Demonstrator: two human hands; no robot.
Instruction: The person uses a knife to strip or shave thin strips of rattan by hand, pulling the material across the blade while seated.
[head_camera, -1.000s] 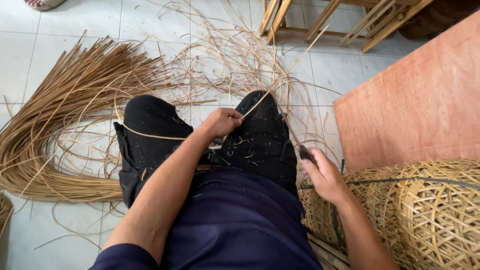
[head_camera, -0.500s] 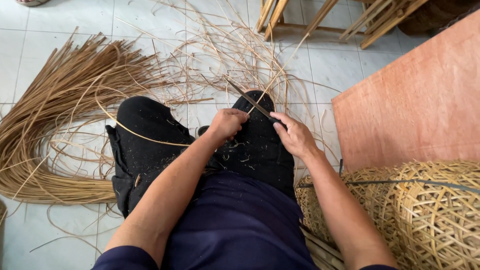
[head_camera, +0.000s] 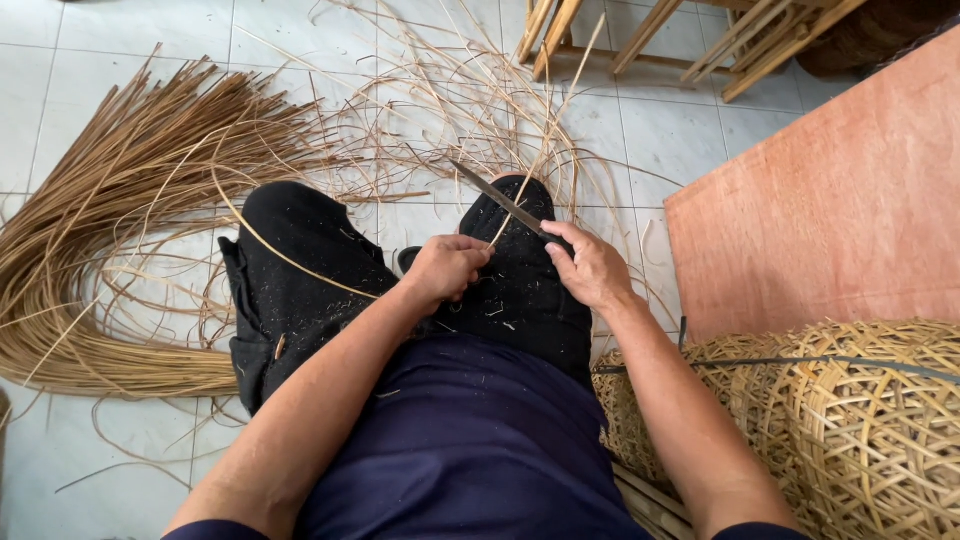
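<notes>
At your far left a bundle of cane strips (head_camera: 110, 220) fans over the tiled floor (head_camera: 90, 50). Your left hand (head_camera: 445, 268) rests on your knee, fingers closed around one strip (head_camera: 270, 245) that curves away to the left across your thigh. Just right of it the strip's end meets the knife (head_camera: 497, 197), whose blade angles up and left over your right knee. Your right hand (head_camera: 592, 265) grips the knife's handle, fingers wrapped on it. Further right a board (head_camera: 830, 200) leans, and a woven basket (head_camera: 860, 420) sits beside your right forearm
</notes>
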